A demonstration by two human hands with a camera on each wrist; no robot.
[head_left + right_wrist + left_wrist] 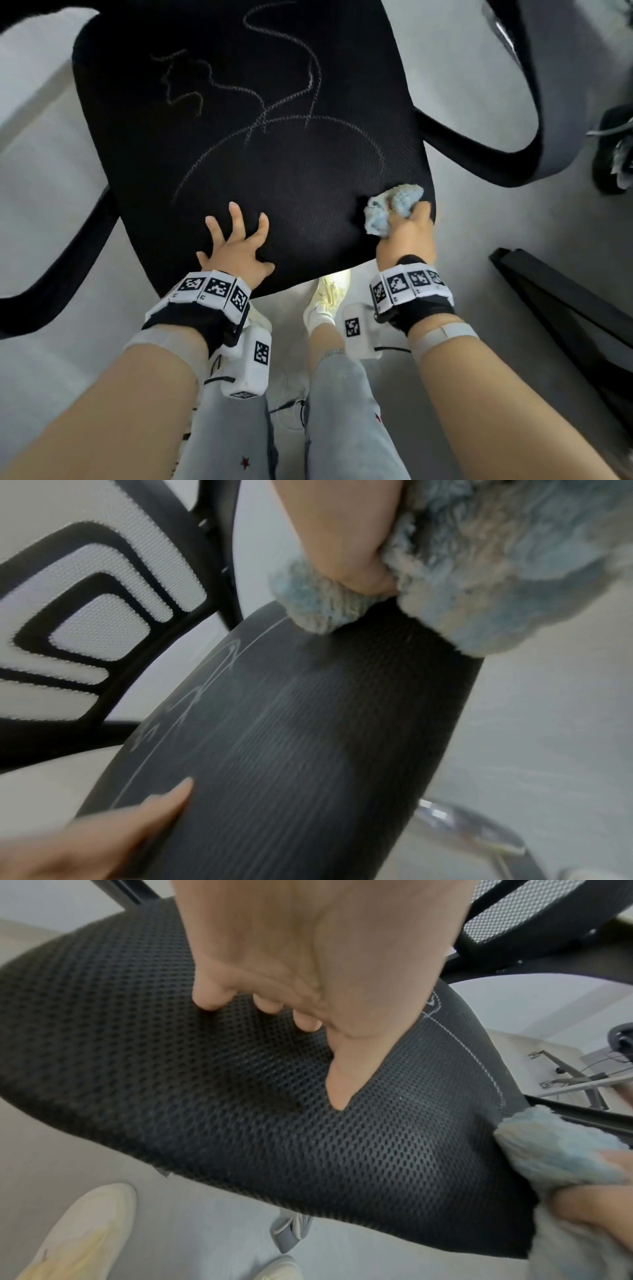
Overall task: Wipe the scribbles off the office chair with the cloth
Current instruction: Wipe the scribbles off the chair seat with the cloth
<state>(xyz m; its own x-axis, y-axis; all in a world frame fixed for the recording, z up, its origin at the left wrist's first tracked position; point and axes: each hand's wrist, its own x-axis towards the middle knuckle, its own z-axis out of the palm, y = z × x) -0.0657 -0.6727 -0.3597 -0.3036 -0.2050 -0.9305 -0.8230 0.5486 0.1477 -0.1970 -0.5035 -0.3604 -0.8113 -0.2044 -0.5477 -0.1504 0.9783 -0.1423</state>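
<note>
Barely begun: scribbles (260, 102) sprawled unwiped across most of the office chair (154, 120) seat. Right hand (407, 236) clenched around bunched cloth (390, 205) at the front right corner; left hand (239, 246) splayed flat, steadying the front edge.

An office, by the look of it. A black mesh office chair (260, 144) with looped armrests (507, 113) fills the middle of the head view, standing on a plain pale grey floor (455, 267). At the right edge sits a dark castor with cables (613, 147), and a metal table frame (578, 1080) shows in the left wrist view.
</note>
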